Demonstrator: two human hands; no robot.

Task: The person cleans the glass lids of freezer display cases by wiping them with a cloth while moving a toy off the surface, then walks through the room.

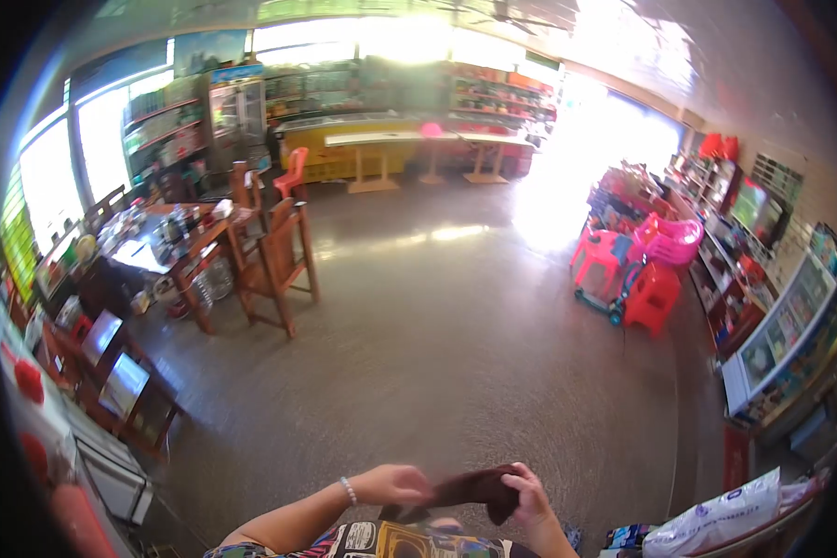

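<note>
Grips the right end of a dark brown cloth (477, 485) in the right hand (529, 495), with most of the fabric to the left of the grip and a fold just below. Holds the blurred left hand (395, 485) at the cloth's left part; cannot tell whether clenched on it or released. Shows patterned clothing (358, 539) close below, then, farther out, grey floor (418, 372), a wooden chair (280, 253) at left and a red stool (652, 296) at right.

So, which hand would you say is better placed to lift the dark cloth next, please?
Probably the right hand: it grips the dark cloth; the left hand is blurred, its grip unclear.
</note>
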